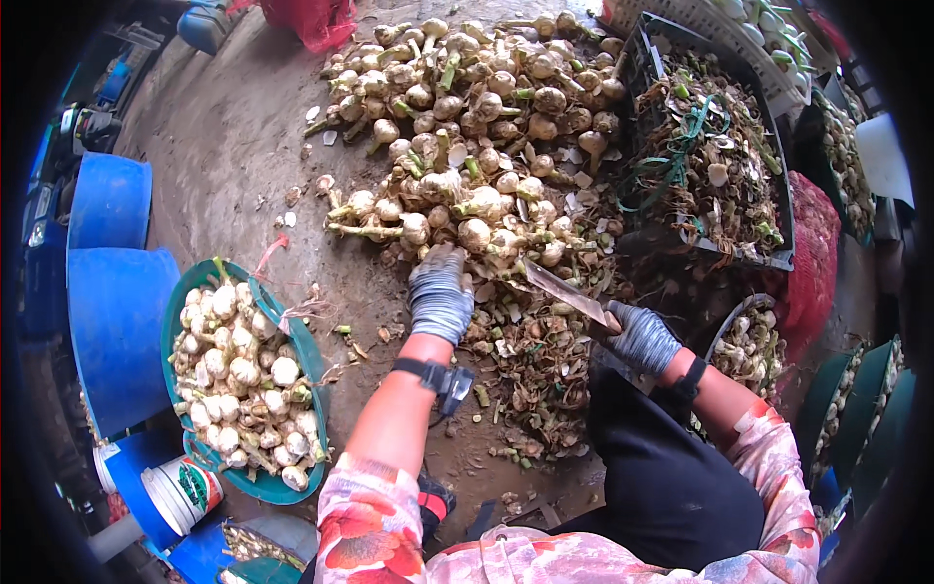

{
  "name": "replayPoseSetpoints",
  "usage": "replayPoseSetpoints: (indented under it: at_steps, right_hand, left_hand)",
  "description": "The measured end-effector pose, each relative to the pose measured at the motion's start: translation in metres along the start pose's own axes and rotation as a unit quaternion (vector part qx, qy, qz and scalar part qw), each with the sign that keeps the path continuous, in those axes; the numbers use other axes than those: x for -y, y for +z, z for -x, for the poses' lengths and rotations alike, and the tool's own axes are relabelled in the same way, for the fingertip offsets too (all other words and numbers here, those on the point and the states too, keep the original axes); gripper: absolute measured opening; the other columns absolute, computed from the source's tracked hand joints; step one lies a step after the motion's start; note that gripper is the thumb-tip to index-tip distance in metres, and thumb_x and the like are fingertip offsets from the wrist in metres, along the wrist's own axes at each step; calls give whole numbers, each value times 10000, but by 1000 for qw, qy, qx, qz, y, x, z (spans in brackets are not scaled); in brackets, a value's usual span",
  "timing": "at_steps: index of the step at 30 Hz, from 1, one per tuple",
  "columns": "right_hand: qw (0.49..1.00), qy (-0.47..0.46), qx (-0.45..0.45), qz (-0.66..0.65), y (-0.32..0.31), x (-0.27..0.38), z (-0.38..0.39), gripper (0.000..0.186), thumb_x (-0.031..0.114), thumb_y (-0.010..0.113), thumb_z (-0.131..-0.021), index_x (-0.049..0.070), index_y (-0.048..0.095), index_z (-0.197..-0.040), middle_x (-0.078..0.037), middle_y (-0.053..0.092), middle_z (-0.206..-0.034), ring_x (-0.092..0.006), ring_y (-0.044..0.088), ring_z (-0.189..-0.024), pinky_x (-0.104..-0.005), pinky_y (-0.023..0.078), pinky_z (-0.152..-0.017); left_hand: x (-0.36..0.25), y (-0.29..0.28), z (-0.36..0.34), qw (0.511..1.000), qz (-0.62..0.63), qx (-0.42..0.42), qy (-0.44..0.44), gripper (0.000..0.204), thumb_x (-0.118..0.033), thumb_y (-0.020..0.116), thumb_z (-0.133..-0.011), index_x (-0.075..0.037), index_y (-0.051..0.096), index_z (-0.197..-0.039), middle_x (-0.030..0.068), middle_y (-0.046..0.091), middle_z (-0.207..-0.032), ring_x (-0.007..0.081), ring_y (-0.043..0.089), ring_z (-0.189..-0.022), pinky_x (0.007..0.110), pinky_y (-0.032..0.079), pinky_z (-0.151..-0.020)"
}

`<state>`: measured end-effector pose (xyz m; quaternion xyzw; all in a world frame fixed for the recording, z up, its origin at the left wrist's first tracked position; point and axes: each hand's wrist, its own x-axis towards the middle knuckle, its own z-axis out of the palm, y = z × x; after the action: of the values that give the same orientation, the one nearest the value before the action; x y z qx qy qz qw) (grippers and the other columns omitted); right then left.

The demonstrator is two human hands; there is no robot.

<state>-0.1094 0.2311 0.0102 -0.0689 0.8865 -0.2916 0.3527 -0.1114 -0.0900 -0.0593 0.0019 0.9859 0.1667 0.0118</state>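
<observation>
Reaching forward, the left hand (440,292) in a grey glove lies palm down on the near edge of the garlic pile (467,146) on the ground, fingers bent over a bulb (474,234), though I cannot tell if they close on it. The right hand (642,336) is clamped on the handle of a knife (564,290). Its blade runs up-left toward that bulb, just right of the left hand, which is nearer.

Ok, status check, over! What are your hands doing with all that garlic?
Left hand gloved, reaching into garlic pile. Right hand gripping knife. Trimmed scraps underfoot, nothing blocking.
</observation>
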Motion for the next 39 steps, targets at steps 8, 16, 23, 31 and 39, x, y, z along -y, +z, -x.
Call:
replayPoseSetpoints:
  at_steps: [8,16,23,31,39]
  right_hand:
    - [999,-13,40,25,7,-10,2,426,442,672,-864,99,649,-1116,-209,689,-944,-398,659,-904,-455,522,-796]
    - [978,-184,60,79,18,35,2,355,323,715,-801,117,638,-1079,-170,678,-869,-388,654,-837,-452,530,-716]
    - [991,-41,95,86,11,-11,-8,289,339,674,-833,93,647,-983,-189,687,-842,-385,668,-826,-458,530,-755]
    - [965,-140,112,-191,8,68,-2,428,406,760,-842,37,628,-1015,-110,652,-824,-186,615,-783,-351,506,-756]
    - [928,-186,58,-317,39,48,-9,385,354,754,-858,55,635,-1069,-85,683,-873,-164,615,-819,-349,509,-765]
  left_hand:
    - [-15,-2,6,971,-161,172,-32,484,-327,767,-698,-180,667,-1148,105,559,-1281,308,465,-1267,496,332,-1031]
    - [-4,39,87,850,502,129,-99,305,-114,593,-930,-5,568,-1214,194,639,-1101,286,644,-973,404,535,-892]
    - [-65,-51,111,927,368,72,11,353,-199,625,-944,-13,583,-1241,152,646,-1162,272,623,-1080,374,484,-955]
    - [-97,-57,98,880,475,24,-7,614,-92,748,-788,-61,473,-1336,96,557,-1257,229,592,-1038,376,493,-911]
    - [-101,-33,113,433,867,80,-231,647,-314,743,-860,-53,451,-1376,107,527,-1356,267,499,-1264,415,367,-1124]
